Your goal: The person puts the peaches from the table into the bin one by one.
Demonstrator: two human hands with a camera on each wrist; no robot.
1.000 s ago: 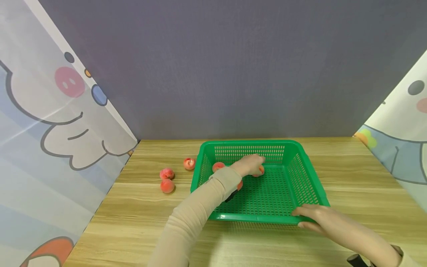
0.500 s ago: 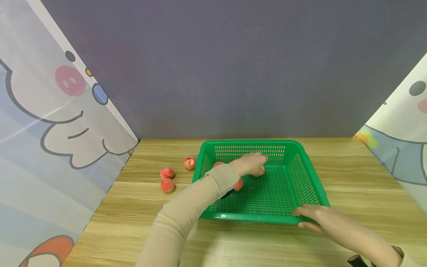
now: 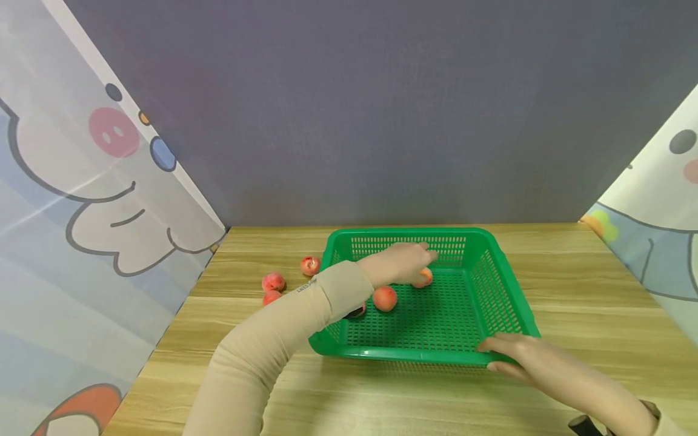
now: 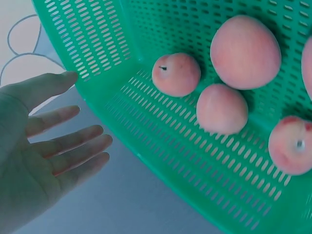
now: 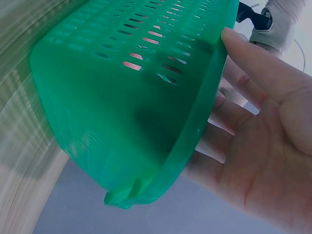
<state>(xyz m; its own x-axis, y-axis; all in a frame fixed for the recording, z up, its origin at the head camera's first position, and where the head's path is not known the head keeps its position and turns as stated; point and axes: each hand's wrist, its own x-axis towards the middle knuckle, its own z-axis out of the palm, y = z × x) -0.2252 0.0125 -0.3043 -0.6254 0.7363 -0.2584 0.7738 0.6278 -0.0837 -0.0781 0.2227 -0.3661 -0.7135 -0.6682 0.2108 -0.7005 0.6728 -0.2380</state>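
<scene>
Past second: left sleeve (image 3: 283, 321) has swung outward. A mid-basket peach (image 3: 385, 298) now shows whole; the front one of 3 loose peaches (image 3: 273, 281) on the tabletop (image 3: 436, 399) is partly covered. Fruit inside the green basket (image 3: 409, 354) looks unmoved, so I'd call the filling partway, no further on. Left hand (image 3: 406, 261): fingers straight, holding nothing, near the far peach (image 3: 424, 278). Right hand (image 3: 520, 351): grips the basket's near corner rim, thumb against fingers, presumably steadying.

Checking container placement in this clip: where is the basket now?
In the head view, the basket sits on the table, right of three peaches, with the right hand at its near right corner.
</scene>
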